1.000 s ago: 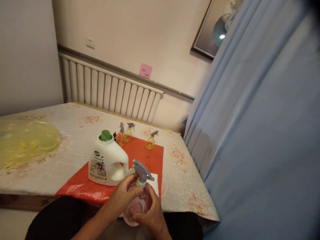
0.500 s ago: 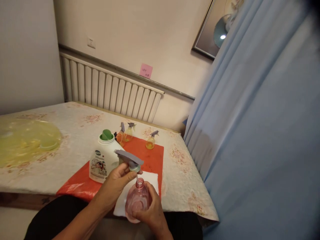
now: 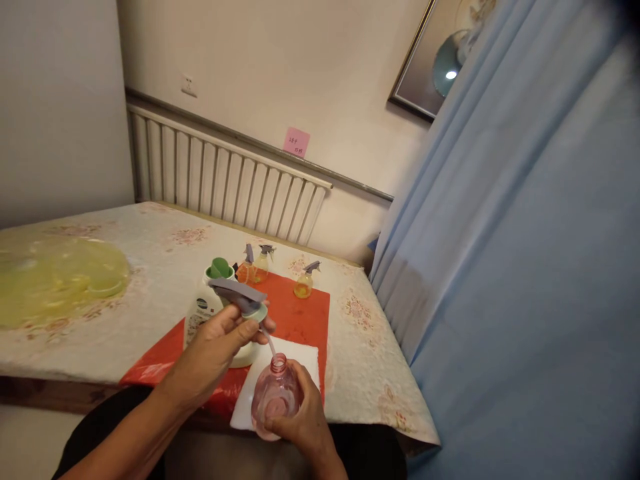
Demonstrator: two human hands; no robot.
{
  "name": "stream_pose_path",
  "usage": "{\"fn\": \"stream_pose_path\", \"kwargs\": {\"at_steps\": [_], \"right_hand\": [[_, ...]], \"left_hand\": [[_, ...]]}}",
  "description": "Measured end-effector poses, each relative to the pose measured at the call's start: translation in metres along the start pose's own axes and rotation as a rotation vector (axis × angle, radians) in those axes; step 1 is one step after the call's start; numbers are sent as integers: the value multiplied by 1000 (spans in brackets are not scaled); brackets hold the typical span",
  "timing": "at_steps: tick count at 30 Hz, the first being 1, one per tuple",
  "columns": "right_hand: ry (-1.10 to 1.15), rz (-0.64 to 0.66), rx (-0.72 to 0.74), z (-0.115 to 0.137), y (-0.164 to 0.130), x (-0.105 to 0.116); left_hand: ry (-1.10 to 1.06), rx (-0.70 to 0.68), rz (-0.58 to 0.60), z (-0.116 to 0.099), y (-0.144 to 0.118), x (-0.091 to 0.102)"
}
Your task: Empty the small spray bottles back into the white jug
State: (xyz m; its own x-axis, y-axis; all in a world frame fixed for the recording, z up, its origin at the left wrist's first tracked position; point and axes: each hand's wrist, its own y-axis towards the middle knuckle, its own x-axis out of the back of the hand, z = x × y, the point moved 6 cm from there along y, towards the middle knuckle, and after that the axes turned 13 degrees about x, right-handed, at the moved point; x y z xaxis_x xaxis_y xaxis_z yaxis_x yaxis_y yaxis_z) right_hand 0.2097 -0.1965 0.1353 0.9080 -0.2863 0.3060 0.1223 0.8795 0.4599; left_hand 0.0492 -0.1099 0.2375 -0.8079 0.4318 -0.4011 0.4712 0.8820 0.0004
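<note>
The right hand (image 3: 305, 423) is closed around a round pink clear plastic bottle (image 3: 274, 400) at the near edge of the bench (image 3: 125, 333), its neck open. The left hand (image 3: 210, 350) grips the grey spray head (image 3: 239, 298), lifted above it with the thin tube hanging. Behind stands a white detergent jug (image 3: 200, 313) on red sheet (image 3: 295, 313).

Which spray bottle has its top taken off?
The pink spray bottle in the right hand. Its neck is open; the left hand holds its grey sprayer top. The yellow ones keep theirs.
</note>
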Motion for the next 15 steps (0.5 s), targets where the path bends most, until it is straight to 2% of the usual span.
{"fn": "stream_pose_path", "kwargs": {"at_steps": [4, 7, 11, 13, 15], "right_hand": [[-23, 1, 18, 4, 3, 0], [-29, 8, 0, 2, 4, 0], [-48, 30, -39, -7, 11, 3], [-84, 37, -12, -6, 21, 6], [-131, 35, 31, 0, 37, 9]], "left_hand": [[-13, 27, -28, 9, 1, 6], [-108, 4, -67, 8, -1, 19], [-281, -74, -186, 9, -10, 54], [-334, -56, -225, 23, -13, 77], [-357, 6, -217, 47, -14, 98]]}}
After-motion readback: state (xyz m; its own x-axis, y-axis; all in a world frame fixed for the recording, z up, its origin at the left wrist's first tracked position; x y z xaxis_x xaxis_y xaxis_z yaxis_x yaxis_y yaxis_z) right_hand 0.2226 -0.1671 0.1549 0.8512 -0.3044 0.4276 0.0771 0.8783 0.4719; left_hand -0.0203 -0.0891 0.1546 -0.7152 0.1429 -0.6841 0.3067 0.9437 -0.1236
